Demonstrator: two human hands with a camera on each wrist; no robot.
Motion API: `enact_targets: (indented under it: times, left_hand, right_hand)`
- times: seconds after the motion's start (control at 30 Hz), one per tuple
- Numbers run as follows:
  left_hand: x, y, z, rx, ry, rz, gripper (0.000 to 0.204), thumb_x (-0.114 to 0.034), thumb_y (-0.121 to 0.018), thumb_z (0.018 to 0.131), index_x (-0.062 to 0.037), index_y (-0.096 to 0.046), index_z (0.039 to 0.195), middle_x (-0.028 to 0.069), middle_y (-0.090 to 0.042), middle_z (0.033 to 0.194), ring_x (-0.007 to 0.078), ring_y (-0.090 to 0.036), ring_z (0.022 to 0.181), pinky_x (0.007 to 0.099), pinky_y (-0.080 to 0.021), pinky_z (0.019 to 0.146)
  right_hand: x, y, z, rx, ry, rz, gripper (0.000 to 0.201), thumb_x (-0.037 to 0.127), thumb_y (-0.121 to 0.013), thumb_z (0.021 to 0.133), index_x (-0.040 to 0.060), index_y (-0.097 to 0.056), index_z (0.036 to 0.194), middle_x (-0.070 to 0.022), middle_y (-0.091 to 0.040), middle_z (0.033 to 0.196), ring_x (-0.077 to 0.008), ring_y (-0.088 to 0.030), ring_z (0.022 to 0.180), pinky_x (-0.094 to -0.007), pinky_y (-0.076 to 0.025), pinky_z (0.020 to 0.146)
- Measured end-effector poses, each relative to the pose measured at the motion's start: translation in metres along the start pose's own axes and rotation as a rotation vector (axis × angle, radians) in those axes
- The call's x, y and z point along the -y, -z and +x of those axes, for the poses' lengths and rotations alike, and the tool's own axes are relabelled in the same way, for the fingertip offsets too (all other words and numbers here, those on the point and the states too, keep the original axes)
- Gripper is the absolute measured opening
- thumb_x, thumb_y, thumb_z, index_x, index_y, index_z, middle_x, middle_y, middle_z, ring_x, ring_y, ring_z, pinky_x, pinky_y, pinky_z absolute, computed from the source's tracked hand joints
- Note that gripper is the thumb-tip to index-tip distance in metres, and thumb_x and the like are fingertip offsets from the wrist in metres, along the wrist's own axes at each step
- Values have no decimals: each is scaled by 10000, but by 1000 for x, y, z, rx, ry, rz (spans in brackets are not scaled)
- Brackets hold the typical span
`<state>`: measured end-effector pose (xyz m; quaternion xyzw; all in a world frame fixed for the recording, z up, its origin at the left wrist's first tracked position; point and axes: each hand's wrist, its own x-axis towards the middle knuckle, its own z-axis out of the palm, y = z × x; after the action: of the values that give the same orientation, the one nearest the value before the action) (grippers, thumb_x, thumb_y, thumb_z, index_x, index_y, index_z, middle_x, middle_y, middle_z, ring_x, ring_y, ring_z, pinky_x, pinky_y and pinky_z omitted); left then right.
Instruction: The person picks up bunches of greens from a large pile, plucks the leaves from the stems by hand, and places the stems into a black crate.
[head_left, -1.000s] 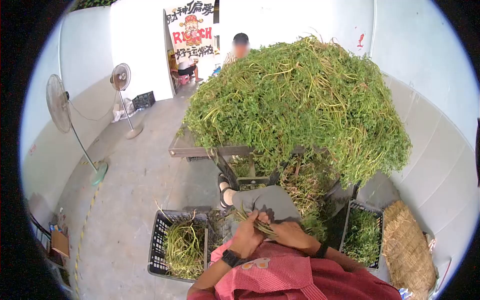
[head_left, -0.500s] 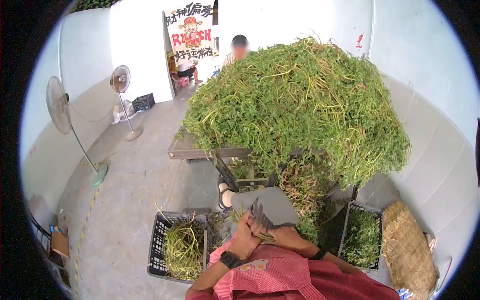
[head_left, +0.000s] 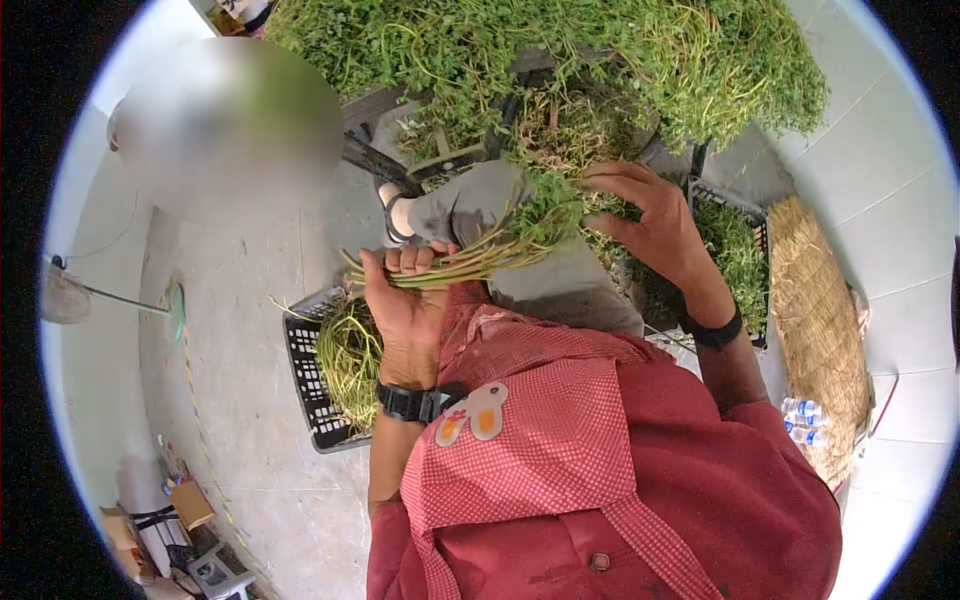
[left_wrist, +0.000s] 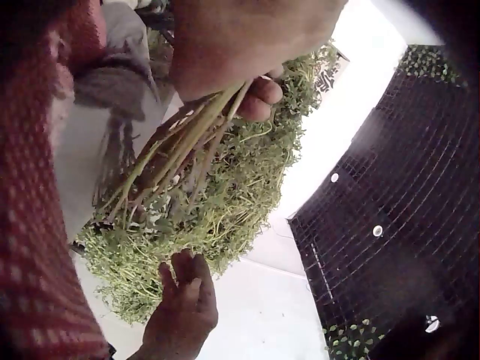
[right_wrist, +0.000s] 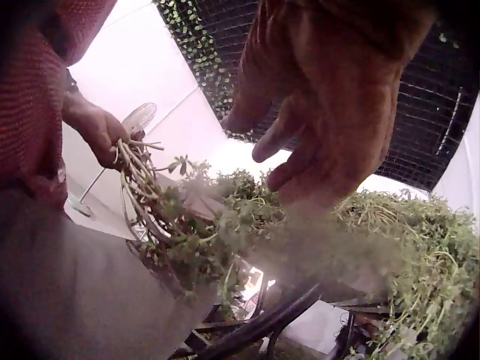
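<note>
Your left hand [head_left: 405, 305] grips a bunch of green stems [head_left: 470, 262] by its stalk ends, its leafy tops lying across your knee toward your right hand [head_left: 655, 225]. That hand is spread, fingers relaxed, at the leafy tops; contact cannot be made out. Black crate [head_left: 305, 375] below the left hand, partly hidden by your arm; big heap of greens [head_left: 560, 40] cut off at the top edge.

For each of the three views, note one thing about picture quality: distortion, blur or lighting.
Head view: fisheye bends the walls, black corners ring the frame, and a blurred patch sits upper left. Left wrist view: the left hand gripping the bunch of greens is dark against a glaring white background. Right wrist view: the right hand is close and soft, with hazy blur over the greens below it.
</note>
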<state>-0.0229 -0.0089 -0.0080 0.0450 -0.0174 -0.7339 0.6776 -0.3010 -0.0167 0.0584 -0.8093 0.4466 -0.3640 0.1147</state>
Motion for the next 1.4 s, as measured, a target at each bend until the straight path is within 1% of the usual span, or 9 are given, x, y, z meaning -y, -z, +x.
enact_targets:
  times: [0.2, 0.3, 0.5, 0.67, 0.87, 0.97, 1.03, 1.23, 1.4]
  left_hand:
    - [6, -1, -2, -130, -39, 87, 449, -444, -354, 947, -97, -357, 662, 17, -352, 607, 196, -373, 606, 442, -384, 863]
    - [3, 10, -1, -79, -4, 109, 484, -459, -301, 952, -87, -393, 657, 24, -401, 603, 211, -431, 659, 603, -269, 1000]
    - [7, 2, -4, -186, -49, 128, 458, -430, -314, 958, -101, -344, 641, 13, -345, 587, 184, -374, 587, 597, -244, 1027]
    - [5, 4, -7, 29, 78, 13, 468, -402, -390, 948, -121, -248, 602, -14, -205, 545, 137, -205, 518, 327, -364, 730]
    - [7, 4, -7, 89, 86, 85, 493, -388, -371, 956, -144, -242, 547, -32, -186, 494, 116, -161, 460, 297, -340, 687]
    - [11, 2, -7, 103, 90, 104, 516, -427, -369, 949, -146, -269, 528, -31, -199, 465, 117, -154, 430, 274, -327, 627]
    - [12, 2, -7, 111, 91, 118, 528, -447, -368, 945, -147, -283, 519, -30, -205, 450, 117, -150, 415, 263, -321, 598]
    - [10, -1, -10, 53, 49, 139, 553, -457, -348, 946, -160, -249, 491, -38, -169, 424, 111, -134, 388, 259, -296, 562]
    - [16, -8, -10, -16, -7, 137, 540, -432, -335, 956, -194, -200, 491, -60, -155, 423, 96, -112, 377, 247, -294, 541]
  right_hand:
    - [9, -4, 1, -71, 93, 34, 277, 154, -720, 692, 81, -637, 945, -93, -636, 975, -291, -600, 887, -365, -494, 780]
    - [9, -11, -1, -88, 133, 43, 244, 155, -709, 705, 73, -637, 923, -100, -638, 891, -292, -604, 850, -364, -502, 738]
    - [2, -43, -9, 126, -79, 45, 336, 342, -676, 736, 71, -634, 930, -148, -612, 740, -333, -606, 688, -399, -473, 585]
    - [-4, -74, -15, 298, -155, -54, 283, 245, -685, 741, 49, -656, 943, -144, -626, 727, -269, -600, 603, -334, -465, 568]
    - [-12, -71, -15, 184, -267, 328, 234, 242, -596, 836, 9, -613, 835, -118, -543, 600, -201, -512, 502, -333, -419, 494]
    - [-8, -66, -19, 229, -638, 770, 211, 206, -559, 877, 8, -577, 806, -38, -522, 611, -121, -437, 512, -282, -370, 467]
    - [-32, -69, -27, 58, -722, 1730, 197, 210, -526, 902, 33, -544, 816, -16, -549, 686, -119, -466, 546, -254, -366, 477]
    - [-30, -14, -10, -326, -872, 1625, 200, 215, -481, 924, 20, -524, 919, -34, -537, 735, -112, -467, 603, -230, -355, 488]
    - [-48, -3, -10, -168, -641, 1513, 222, 207, -520, 901, 14, -541, 1009, -51, -596, 772, -138, -520, 613, -262, -413, 511]
